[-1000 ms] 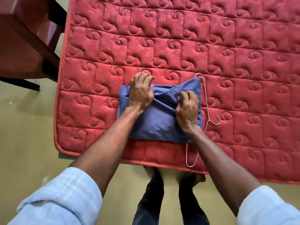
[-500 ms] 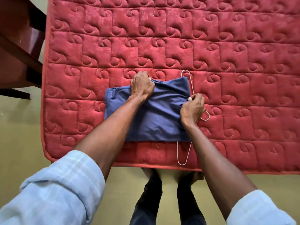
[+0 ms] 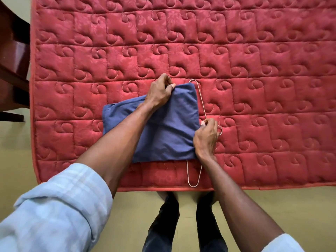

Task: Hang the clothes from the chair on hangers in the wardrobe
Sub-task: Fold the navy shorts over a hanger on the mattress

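A folded blue garment [image 3: 169,131] lies on the red quilted mattress [image 3: 181,42] near its front edge, draped over a thin wire hanger [image 3: 201,102]. The hanger's two ends stick out beyond the cloth at the far side and at the near side. My left hand [image 3: 160,91] grips the garment's far edge with curled fingers. At the garment's right edge my right hand [image 3: 206,137] pinches the hanger wire near its hook [image 3: 221,129].
Dark wooden furniture [image 3: 12,60] stands at the left edge of view. Yellowish floor [image 3: 36,160] runs along the mattress's left and front sides, where my legs and feet [image 3: 185,206] stand.
My right hand slid off the cloth to the hanger wire by the hook. My left hand shifted to the garment's far edge and bunched it.
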